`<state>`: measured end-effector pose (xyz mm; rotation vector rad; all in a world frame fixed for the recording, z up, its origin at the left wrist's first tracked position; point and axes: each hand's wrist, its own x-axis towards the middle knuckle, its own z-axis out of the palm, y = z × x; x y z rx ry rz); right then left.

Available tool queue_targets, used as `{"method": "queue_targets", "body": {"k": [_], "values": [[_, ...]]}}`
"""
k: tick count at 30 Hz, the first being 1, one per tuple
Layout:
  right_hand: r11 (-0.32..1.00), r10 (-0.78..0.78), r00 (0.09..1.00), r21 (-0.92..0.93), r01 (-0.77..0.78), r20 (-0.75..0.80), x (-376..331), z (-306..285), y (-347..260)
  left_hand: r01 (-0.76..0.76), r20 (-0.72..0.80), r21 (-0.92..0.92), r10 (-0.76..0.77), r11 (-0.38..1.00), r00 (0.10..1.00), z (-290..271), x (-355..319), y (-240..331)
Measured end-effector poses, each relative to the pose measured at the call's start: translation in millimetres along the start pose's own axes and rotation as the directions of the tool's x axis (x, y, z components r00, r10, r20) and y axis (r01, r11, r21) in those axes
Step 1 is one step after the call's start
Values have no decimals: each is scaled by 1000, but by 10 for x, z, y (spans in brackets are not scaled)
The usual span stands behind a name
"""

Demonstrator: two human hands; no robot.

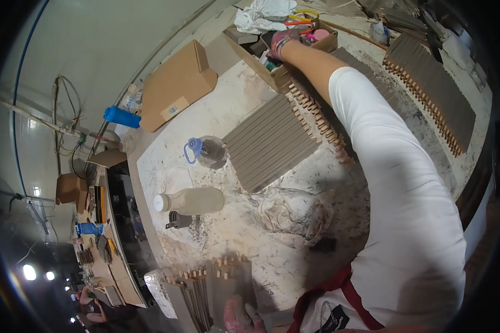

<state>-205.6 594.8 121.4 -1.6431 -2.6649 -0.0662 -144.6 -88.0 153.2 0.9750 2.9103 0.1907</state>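
Note:
My right hand [282,44], in a pinkish-purple patterned glove, reaches into an open cardboard box [264,69] at the far side of the table. Its fingers are curled beside a dark grey block; what they grip is partly hidden. My left hand [242,317], in a similar pink glove, lies at the near edge against a stack of thin grey strips [230,283] with light wooden-looking pegs on their ends. Its fingers look spread, though slightly blurred. Between the hands, a row of grey strips [272,141] lies flat, pegs along its right end.
A clear jug with a blue handle [211,152], a cloudy bottle with a white cap [197,201] and a crumpled dirty plastic bag [294,213] stand or lie mid-table. A folded cardboard box [178,83] is at far left. More pegged strips [433,91] lie at far right.

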Motion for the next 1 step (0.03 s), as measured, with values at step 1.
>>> {"method": "queue_targets", "body": {"k": [1], "values": [[1000, 14, 1000, 8, -14, 1, -10, -20, 1, 9, 12, 0, -9, 1000, 1000, 13, 5, -11]]}}
